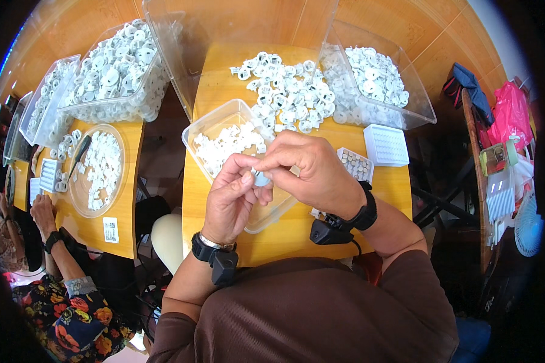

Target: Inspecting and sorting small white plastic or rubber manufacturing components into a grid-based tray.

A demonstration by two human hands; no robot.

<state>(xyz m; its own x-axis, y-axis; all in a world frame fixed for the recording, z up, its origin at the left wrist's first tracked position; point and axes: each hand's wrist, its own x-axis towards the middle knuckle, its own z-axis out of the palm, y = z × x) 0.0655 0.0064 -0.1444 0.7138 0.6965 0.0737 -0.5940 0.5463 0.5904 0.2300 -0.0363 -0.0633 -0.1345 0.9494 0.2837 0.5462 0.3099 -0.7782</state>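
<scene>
My left hand [231, 199] and my right hand [312, 172] meet above a small clear tub [207, 124] that holds white plastic pieces. Together their fingertips pinch one small white and metal part [260, 178]. A loose heap of white round plastic parts [287, 91] lies on the wooden table [297, 233] just beyond the tub. To the right of my right hand sits a small tray of metal pins [355, 163], with a white gridded tray [386, 145] beside it.
A big clear bin of white parts [375, 78] stands at the back right, another big clear bin [118, 66] at the back left. At a second table on the left, another person's hand [42, 209] rests near a round clear dish [97, 169]. A fan [528, 227] stands far right.
</scene>
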